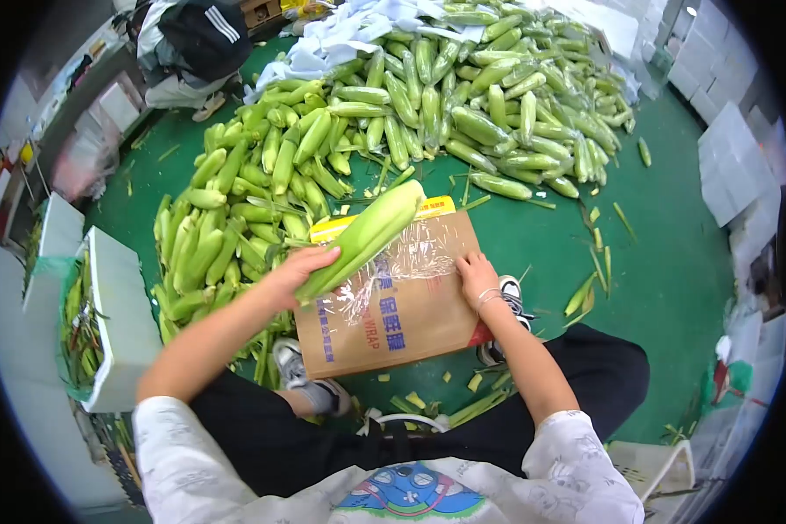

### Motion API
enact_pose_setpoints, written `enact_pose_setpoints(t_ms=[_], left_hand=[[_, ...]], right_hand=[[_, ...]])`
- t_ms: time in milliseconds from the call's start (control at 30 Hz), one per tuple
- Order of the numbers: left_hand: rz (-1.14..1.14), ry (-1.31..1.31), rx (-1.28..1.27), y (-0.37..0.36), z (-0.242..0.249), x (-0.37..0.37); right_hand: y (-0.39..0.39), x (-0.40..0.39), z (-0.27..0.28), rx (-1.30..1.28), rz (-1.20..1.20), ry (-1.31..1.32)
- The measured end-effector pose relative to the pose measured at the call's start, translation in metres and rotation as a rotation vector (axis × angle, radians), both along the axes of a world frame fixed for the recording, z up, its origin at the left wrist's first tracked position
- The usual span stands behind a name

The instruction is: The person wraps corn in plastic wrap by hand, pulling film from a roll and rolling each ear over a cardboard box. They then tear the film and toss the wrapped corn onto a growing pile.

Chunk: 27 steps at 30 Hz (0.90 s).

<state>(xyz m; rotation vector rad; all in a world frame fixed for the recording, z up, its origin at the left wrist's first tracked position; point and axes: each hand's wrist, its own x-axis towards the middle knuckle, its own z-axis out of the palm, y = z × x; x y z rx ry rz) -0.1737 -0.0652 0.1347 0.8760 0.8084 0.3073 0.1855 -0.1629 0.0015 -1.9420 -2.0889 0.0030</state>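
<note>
My left hand [299, 275] is wrapped around the lower end of an ear of corn [371, 231] in its green husk. The ear slants up to the right over a brown cardboard box [428, 319] between my legs. Crinkled clear plastic wrap [419, 259] lies across the top of the box. On the right side of the box rests my right hand [478, 278], its fingers stretched over the cardboard near the edge of the wrap. Behind the box, partly hidden by the corn, is a yellow printed strip [437, 206].
Unwrapped corn [205, 244] is heaped at the left, and film-wrapped ears [498, 113] are piled ahead. A foam box [118, 327] of husks stands at my left. Trimmings [598, 271] litter the green floor [664, 262]. Another person [196, 48] is at the upper left.
</note>
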Motion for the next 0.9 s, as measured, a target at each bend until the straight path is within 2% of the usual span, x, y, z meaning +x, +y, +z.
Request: enact_pose_setpoints(t_ms=[67, 200, 267, 300, 333, 367, 400, 433, 467, 533, 567, 600, 667, 700, 733, 767, 800, 833, 867, 900], left_hand=[[-0.022, -0.224, -0.121, 0.003, -0.015, 0.021], [0.048, -0.197, 0.005, 0.019, -0.03, 0.054], [-0.099, 0.208, 0.661, 0.043, -0.05, 0.06], [-0.138, 0.256, 0.786, 0.05, -0.059, 0.061], [-0.138, 0.247, 0.769, 0.047, -0.069, 0.061], [-0.243, 0.367, 0.936, 0.041, -0.079, 0.063], [-0.348, 0.49, 1.102, 0.034, -0.083, 0.066], [-0.461, 0.572, 1.055, 0.024, -0.086, 0.067], [-0.446, 0.561, 1.047, 0.02, -0.09, 0.066], [-0.571, 0.531, 1.052, 0.01, -0.096, 0.069], [-0.602, 0.53, 1.034, 0.009, -0.097, 0.074], [-0.588, 0.535, 1.028, 0.01, -0.092, 0.08], [-0.699, 0.644, 1.007, 0.012, -0.084, 0.087], [-0.651, 0.689, 1.13, 0.007, -0.084, 0.086], [-0.65, 0.703, 1.116, -0.003, -0.081, 0.083], [-0.301, 0.812, 1.291, -0.017, -0.077, 0.08], [0.061, 0.905, 1.447, -0.03, -0.074, 0.077], [0.171, 0.954, 1.446, -0.047, -0.081, 0.07], [0.179, 0.964, 1.446, -0.063, -0.088, 0.066], [0.072, 1.066, 1.373, -0.077, -0.093, 0.063]], right_hand=[[-0.006, -0.001, -0.007, -0.02, 0.009, 0.093], [0.008, 0.009, 0.0, 0.013, 0.155, 0.093], [0.004, 0.007, 0.005, -0.028, 0.211, 0.07], [-0.002, 0.007, 0.008, -0.096, 0.265, 0.095], [-0.006, 0.008, 0.014, -0.157, 0.317, 0.112], [-0.014, 0.007, 0.02, -0.173, 0.316, 0.102], [-0.023, 0.001, 0.029, -0.15, 0.355, 0.21], [-0.028, -0.005, 0.041, -0.125, 0.394, 0.317], [-0.025, -0.009, 0.053, -0.138, 0.4, 0.304], [-0.005, -0.019, 0.077, -0.075, 0.043, 0.48], [0.008, -0.026, 0.06, 0.061, -0.006, 0.535], [0.022, -0.034, 0.038, 0.056, 0.008, 0.534], [0.041, -0.05, 0.002, 0.124, 0.14, 0.427], [0.037, -0.058, 0.008, 0.119, 0.146, 0.443], [0.031, -0.066, 0.024, 0.063, 0.21, 0.335], [0.031, -0.07, 0.036, 0.013, 0.279, 0.221], [0.032, -0.071, 0.038, 0.015, 0.29, 0.228], [0.032, -0.068, 0.039, -0.007, 0.342, 0.16], [0.035, -0.063, 0.041, -0.024, 0.397, 0.086], [0.04, -0.059, 0.041, -0.017, 0.409, 0.086]])
